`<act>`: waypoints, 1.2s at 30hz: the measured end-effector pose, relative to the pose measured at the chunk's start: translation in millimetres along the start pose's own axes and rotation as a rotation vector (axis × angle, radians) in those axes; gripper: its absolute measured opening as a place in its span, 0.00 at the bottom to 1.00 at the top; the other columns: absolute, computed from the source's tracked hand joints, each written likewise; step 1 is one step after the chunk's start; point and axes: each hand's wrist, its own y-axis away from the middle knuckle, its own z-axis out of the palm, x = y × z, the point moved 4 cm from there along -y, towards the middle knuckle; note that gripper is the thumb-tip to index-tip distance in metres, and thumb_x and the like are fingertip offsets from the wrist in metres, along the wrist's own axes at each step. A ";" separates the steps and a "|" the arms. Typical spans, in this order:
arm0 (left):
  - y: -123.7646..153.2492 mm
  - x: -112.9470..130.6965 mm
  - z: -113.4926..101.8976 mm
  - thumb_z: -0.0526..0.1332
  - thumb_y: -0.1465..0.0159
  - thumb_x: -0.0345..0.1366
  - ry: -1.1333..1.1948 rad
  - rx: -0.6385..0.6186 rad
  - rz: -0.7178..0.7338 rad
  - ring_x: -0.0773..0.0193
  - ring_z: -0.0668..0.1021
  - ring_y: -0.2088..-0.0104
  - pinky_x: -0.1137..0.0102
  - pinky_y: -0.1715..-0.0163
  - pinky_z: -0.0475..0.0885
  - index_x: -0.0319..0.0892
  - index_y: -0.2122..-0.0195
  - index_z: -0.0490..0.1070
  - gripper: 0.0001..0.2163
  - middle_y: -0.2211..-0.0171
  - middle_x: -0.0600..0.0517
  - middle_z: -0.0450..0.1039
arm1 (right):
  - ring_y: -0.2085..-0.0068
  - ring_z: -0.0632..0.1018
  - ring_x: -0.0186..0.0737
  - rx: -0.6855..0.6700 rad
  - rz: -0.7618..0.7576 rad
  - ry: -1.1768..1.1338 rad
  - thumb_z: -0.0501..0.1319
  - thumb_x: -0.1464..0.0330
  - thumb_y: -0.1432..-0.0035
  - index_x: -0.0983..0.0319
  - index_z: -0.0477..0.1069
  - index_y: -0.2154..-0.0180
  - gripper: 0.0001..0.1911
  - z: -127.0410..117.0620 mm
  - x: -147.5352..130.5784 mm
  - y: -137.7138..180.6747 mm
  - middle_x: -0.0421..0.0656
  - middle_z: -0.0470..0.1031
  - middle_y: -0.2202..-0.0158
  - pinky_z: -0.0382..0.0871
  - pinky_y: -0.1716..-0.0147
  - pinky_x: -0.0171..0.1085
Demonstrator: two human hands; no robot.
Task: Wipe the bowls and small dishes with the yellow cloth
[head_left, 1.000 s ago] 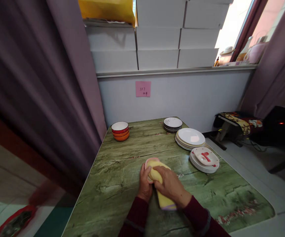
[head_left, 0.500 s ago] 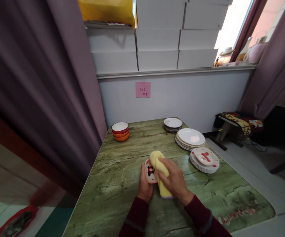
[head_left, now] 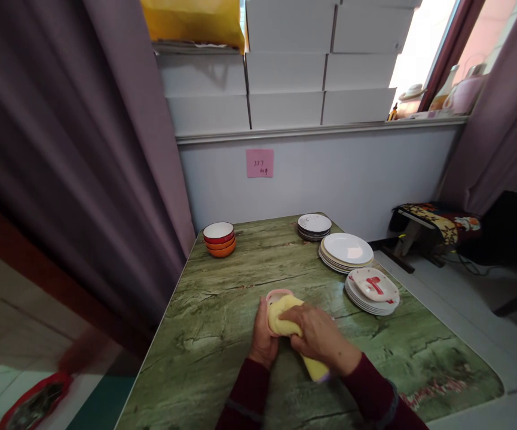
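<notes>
We grip dish (head_left: 278,294) w/ L hand (head_left: 263,337) & clamp cloth (head_left: 281,318) against it w/ R hand (head_left: 323,337); bowls (head_left: 220,240) beyond dish to L, plates (head_left: 346,249) to its R.

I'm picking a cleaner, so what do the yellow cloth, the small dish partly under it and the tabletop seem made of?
Yellow cloth: soft, matte fabric, perhaps microfibre, as it bunches.
Small dish: perhaps glazed ceramic or melamine, smooth and pinkish at the edge; mostly hidden.
Tabletop: green wood look, though its sheen suggests printed laminate or a plastic cover.
</notes>
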 end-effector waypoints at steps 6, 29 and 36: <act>-3.5 -3.5 -12.0 0.61 0.38 0.57 0.054 0.155 0.005 0.51 0.83 0.61 0.59 0.58 0.77 0.37 0.54 0.78 0.26 0.61 0.42 0.83 | 0.62 0.78 0.50 0.107 0.234 0.198 0.60 0.71 0.50 0.58 0.77 0.55 0.18 -27.8 18.1 7.8 0.48 0.80 0.61 0.65 0.65 0.41; 11.8 3.2 14.2 0.66 0.39 0.41 -0.137 -0.123 0.098 0.54 0.81 0.60 0.65 0.58 0.73 0.38 0.52 0.76 0.16 0.59 0.44 0.80 | 0.61 0.76 0.47 0.042 0.215 -0.122 0.59 0.70 0.53 0.61 0.72 0.57 0.18 10.9 4.2 1.8 0.46 0.79 0.62 0.65 0.62 0.40; 7.7 -0.5 2.1 0.68 0.43 0.43 -0.044 0.038 0.055 0.58 0.80 0.67 0.67 0.63 0.73 0.38 0.55 0.77 0.18 0.65 0.48 0.81 | 0.72 0.73 0.36 -0.092 0.403 -1.238 0.61 0.64 0.53 0.62 0.74 0.58 0.18 0.9 15.6 11.1 0.39 0.75 0.70 0.65 0.73 0.33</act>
